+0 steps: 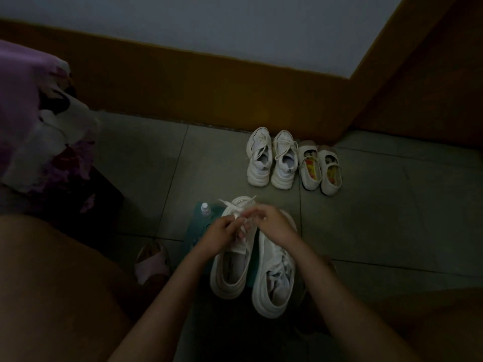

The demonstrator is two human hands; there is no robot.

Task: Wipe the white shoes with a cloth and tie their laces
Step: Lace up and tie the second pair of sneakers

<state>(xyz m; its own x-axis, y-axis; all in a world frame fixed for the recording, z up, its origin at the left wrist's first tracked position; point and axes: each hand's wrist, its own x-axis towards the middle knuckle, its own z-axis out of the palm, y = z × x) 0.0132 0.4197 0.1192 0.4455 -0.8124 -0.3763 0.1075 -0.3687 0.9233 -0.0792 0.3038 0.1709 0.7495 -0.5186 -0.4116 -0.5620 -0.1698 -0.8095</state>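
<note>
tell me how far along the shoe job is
Done: hard to judge. The dim light hides whether any shoe is wiped, and no cloth shows.
In hand: the left hand and right hand pinch the laces of the near left sneaker, mid-tie.
Left: its partner has bunched laces, possibly untied, and the far white sneakers by the wall trail lace ends.

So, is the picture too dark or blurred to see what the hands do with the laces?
Head view: dim throughout, darker toward the corners, no glare; the left hand and right hand pinch the laces, their outlines slightly smeared; the baseboard bends from wide-angle distortion.
</note>
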